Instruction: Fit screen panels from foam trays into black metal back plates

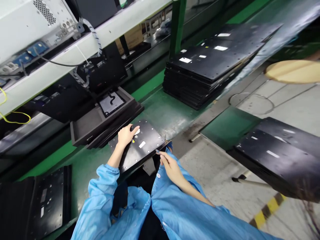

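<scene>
A flat black panel (147, 135) with small holes along its edges and white labels lies at the front edge of the green bench. My left hand (126, 135) rests on its far left part, fingers laid out over the surface and thumb near a label. At the panel's near right edge, my right hand (171, 166) pinches a small thin tool (157, 151), its tip close to the edge. The tool is too small to tell its kind.
Stacked black panels (200, 63) stand at the back right, more panels (275, 143) on a side table, and others (48, 200) at left. A dark foam tray (87, 128) lies behind my left hand. A shelf (110, 30) with equipment overhangs. A round wooden stool (292, 70) is at right.
</scene>
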### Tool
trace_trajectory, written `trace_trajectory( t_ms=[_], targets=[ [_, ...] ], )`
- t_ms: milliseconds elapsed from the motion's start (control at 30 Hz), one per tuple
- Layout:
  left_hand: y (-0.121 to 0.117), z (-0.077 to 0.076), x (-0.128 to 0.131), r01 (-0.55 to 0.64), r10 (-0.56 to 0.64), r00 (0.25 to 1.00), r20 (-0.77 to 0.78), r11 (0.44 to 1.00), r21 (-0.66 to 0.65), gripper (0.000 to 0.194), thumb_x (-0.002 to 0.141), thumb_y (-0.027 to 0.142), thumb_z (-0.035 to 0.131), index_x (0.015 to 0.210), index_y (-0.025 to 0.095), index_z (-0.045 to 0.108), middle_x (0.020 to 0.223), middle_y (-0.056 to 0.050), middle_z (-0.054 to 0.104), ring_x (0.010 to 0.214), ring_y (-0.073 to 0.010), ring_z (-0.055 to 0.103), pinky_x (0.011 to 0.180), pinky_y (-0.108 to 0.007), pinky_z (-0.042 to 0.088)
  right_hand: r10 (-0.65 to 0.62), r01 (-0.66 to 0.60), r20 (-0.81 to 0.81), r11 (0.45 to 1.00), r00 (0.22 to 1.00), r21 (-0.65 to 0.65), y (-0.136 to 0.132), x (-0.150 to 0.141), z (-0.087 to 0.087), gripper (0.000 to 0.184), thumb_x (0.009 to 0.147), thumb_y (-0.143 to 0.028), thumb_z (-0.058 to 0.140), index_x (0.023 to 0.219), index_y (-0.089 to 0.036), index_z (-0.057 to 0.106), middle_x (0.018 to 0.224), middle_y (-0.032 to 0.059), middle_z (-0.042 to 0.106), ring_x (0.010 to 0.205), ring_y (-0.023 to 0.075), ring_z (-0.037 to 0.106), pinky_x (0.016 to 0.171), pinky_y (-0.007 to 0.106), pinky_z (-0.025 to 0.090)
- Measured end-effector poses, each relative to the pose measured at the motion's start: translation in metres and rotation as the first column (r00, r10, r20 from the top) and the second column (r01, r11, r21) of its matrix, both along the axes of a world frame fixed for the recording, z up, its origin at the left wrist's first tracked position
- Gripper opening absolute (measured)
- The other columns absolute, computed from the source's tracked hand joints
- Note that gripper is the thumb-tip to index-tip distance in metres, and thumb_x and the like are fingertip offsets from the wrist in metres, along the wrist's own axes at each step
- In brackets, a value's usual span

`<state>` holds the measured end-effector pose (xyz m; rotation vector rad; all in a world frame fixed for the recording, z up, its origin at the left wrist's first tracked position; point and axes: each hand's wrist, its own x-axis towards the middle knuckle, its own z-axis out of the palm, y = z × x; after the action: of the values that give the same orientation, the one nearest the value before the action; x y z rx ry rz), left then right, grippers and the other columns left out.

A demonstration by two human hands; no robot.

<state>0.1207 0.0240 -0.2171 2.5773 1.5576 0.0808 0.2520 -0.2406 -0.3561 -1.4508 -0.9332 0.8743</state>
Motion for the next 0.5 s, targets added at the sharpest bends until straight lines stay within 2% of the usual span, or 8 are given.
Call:
trace_trajectory(
  t_ms=[67, 133, 200, 233, 300, 367, 433, 500],
  targets=[
    [-0.001, -0.001, 0.000, 0.011, -0.011, 1.000, -0.003, 1.000, 0.006, 0.067, 0.107, 0.080, 0.046, 0.135, 0.027, 0.076, 0.123, -0.012, 0.085, 0.120, -0.0344, 0.080, 0.097, -0.037, 0.057, -0.034, 0.034, 0.052, 0.999, 0.998, -0.013, 0.000, -0.001, -0.001, 0.057, 0.115, -0.059, 0.041, 0.142, -0.020, 0.072, 0.084, 0.0040, 0.076, 0.079, 0.0244, 0.073, 0.078, 0.039, 0.060],
    [-0.001, -0.001, 0.000, 0.017, -0.017, 1.000, -0.002, 1.000, 0.011, 0.068, 0.107, 0.080, 0.046, 0.133, 0.026, 0.077, 0.122, -0.013, 0.085, 0.119, -0.0356, 0.080, 0.097, -0.039, 0.058, -0.037, 0.038, 0.120, 0.999, 0.992, -0.009, 0.000, 0.000, 0.001, 0.057, 0.115, -0.056, 0.042, 0.145, -0.018, 0.073, 0.109, 0.0112, 0.084, 0.104, 0.0292, 0.080, 0.096, 0.045, 0.064],
    [0.000, 0.001, 0.001, 0.022, -0.022, 1.000, 0.000, 1.000, 0.015, 0.068, 0.107, 0.080, 0.047, 0.133, 0.025, 0.077, 0.122, -0.013, 0.085, 0.120, -0.0370, 0.079, 0.098, -0.041, 0.059, -0.007, 0.012, 0.209, 1.000, 0.978, -0.019, 0.001, 0.005, 0.010, 0.054, 0.115, -0.050, 0.043, 0.144, -0.019, 0.075, 0.136, 0.0139, 0.081, 0.130, 0.0318, 0.076, 0.115, 0.050, 0.059],
    [0.000, 0.002, 0.001, 0.027, -0.027, 1.000, 0.002, 1.000, 0.015, 0.067, 0.107, 0.079, 0.047, 0.133, 0.025, 0.077, 0.123, -0.013, 0.085, 0.121, -0.0372, 0.079, 0.099, -0.042, 0.059, 0.021, -0.011, 0.259, 0.999, 0.966, -0.043, 0.002, 0.009, 0.016, 0.052, 0.115, -0.047, 0.042, 0.144, -0.019, 0.075, 0.144, 0.0133, 0.078, 0.135, 0.0320, 0.073, 0.118, 0.050, 0.057],
    [-0.003, 0.005, 0.002, 0.045, -0.045, 0.999, 0.007, 0.999, 0.016, 0.066, 0.110, 0.074, 0.045, 0.139, 0.023, 0.074, 0.130, -0.014, 0.083, 0.125, -0.0356, 0.078, 0.104, -0.043, 0.059, 0.116, -0.066, 0.361, 0.987, 0.925, -0.148, 0.002, 0.020, 0.036, 0.049, 0.116, -0.040, 0.041, 0.145, -0.022, 0.075, 0.145, 0.0112, 0.077, 0.133, 0.0320, 0.075, 0.114, 0.048, 0.059],
    [-0.016, 0.007, 0.002, 0.078, -0.079, 0.997, 0.016, 0.997, 0.025, 0.064, 0.112, 0.068, 0.046, 0.150, 0.021, 0.067, 0.148, -0.014, 0.076, 0.138, -0.0327, 0.071, 0.117, -0.044, 0.054, 0.241, -0.103, 0.464, 0.948, 0.853, -0.303, 0.003, 0.031, 0.061, 0.047, 0.116, -0.035, 0.040, 0.148, -0.027, 0.073, 0.138, 0.0096, 0.081, 0.124, 0.0322, 0.079, 0.104, 0.045, 0.063],
    [-0.040, 0.008, -0.001, 0.192, -0.192, 0.981, -0.003, 0.980, 0.046, 0.077, 0.108, 0.070, 0.055, 0.167, 0.019, 0.051, 0.172, -0.016, 0.054, 0.160, -0.0346, 0.052, 0.132, -0.051, 0.042, 0.368, -0.117, 0.562, 0.894, 0.741, -0.432, 0.004, 0.040, 0.089, 0.046, 0.115, -0.029, 0.043, 0.151, -0.031, 0.070, 0.130, 0.0097, 0.084, 0.115, 0.0311, 0.082, 0.096, 0.041, 0.064],
    [-0.073, 0.007, -0.007, 0.373, -0.368, 0.926, -0.078, 0.926, 0.062, 0.107, 0.097, 0.077, 0.070, 0.178, 0.020, 0.031, 0.186, -0.017, 0.027, 0.173, -0.0422, 0.025, 0.138, -0.067, 0.027, 0.463, -0.120, 0.638, 0.855, 0.615, -0.505, 0.007, 0.046, 0.115, 0.046, 0.111, -0.022, 0.050, 0.152, -0.031, 0.068, 0.123, 0.0113, 0.084, 0.108, 0.0291, 0.083, 0.092, 0.037, 0.063]
  ],
)
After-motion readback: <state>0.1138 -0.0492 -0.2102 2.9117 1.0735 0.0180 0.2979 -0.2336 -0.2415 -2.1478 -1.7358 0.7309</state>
